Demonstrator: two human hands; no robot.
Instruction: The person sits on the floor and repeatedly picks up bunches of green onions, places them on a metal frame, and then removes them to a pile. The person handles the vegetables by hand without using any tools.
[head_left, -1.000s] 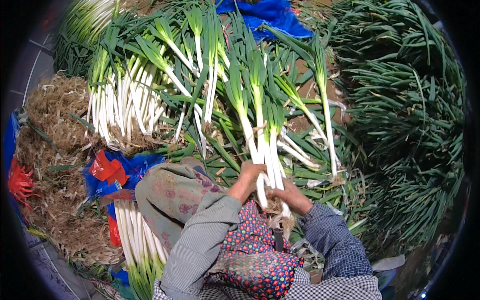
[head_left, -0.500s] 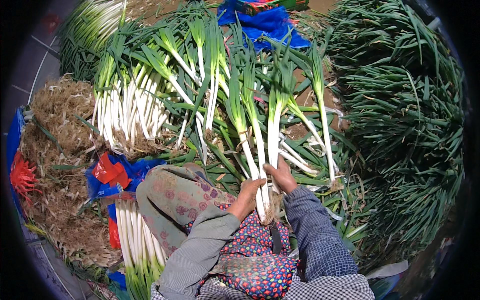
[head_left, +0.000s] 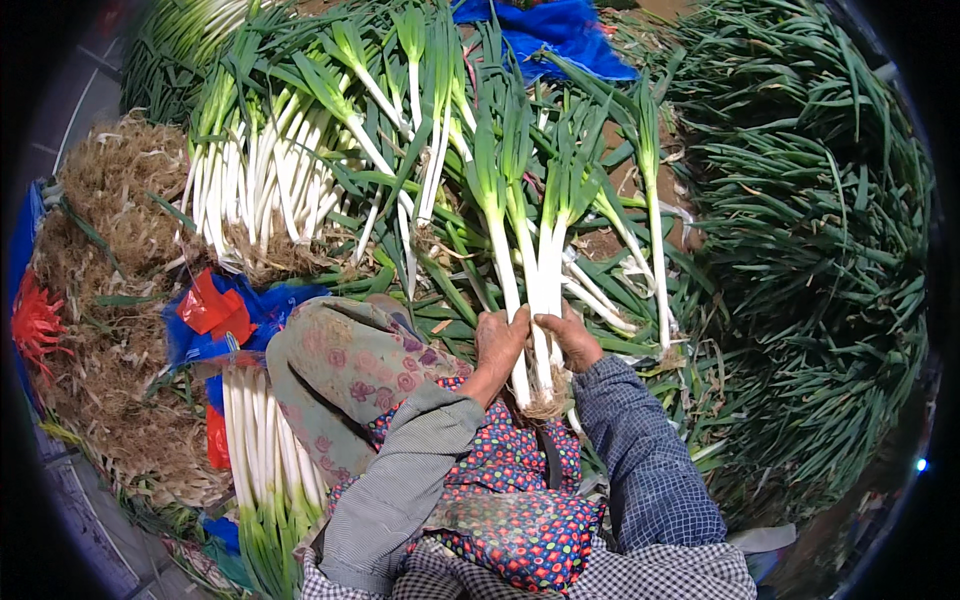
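In front of my lap is a small bunch of long green onions (head_left: 541,262), with white stems, green tops and brown roots. My left hand (head_left: 498,342) closes round the bunch's left side just above the roots. Pressed against its right side is my right hand (head_left: 571,339), thumb on the stems and fingers partly hidden behind them. The tops point away from me and rest over other loose green onions (head_left: 433,165). One separate stalk (head_left: 657,250) lies to the right of the bunch.
A row of cleaned green onions (head_left: 265,180) lies at the far left. Brown root trimmings (head_left: 120,340) are heaped at the left. Beside my knee are white stems (head_left: 262,440) and red plastic (head_left: 213,308). Dense leafy onions (head_left: 810,260) fill the right side; blue sheeting (head_left: 560,38) lies far off.
The stalks under my two hands have come closer together into one bunch. My hands have drawn nearer each other, and the whole view has shifted slightly.
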